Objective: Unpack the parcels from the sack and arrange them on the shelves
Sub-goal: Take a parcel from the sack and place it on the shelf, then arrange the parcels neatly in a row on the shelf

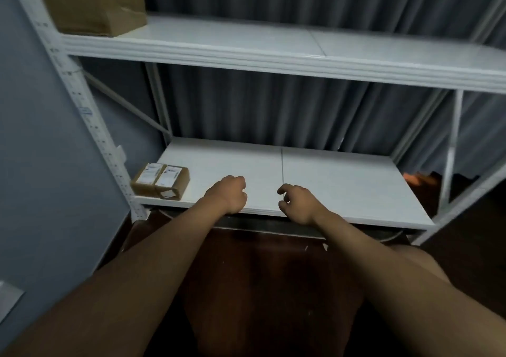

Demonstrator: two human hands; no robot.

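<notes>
- A white metal shelving unit (90, 126) stands against a grey pleated curtain (273, 104), with a grey wall to its left.
- The upper shelf (246, 41) carries a large brown cardboard box (93, 3) at its far left end.
- The lower shelf (328, 181) is made of two white boards that meet at a seam near its middle.
- Dark brown floor (260, 274) shows below the lower shelf and between the person's forearms.
- Two small brown parcels (161, 181) with white labels lie side by side and touching at the left front corner of the lower shelf; the sack is out of view.
- The left hand (228, 193) hangs over the front edge of the lower shelf, its fingers curled into a loose fist holding nothing, to the right of the parcels.
- The right hand (297, 202) is just beside it, over the same edge, fingers (283, 191) bent, slightly apart and gripping nothing.
</notes>
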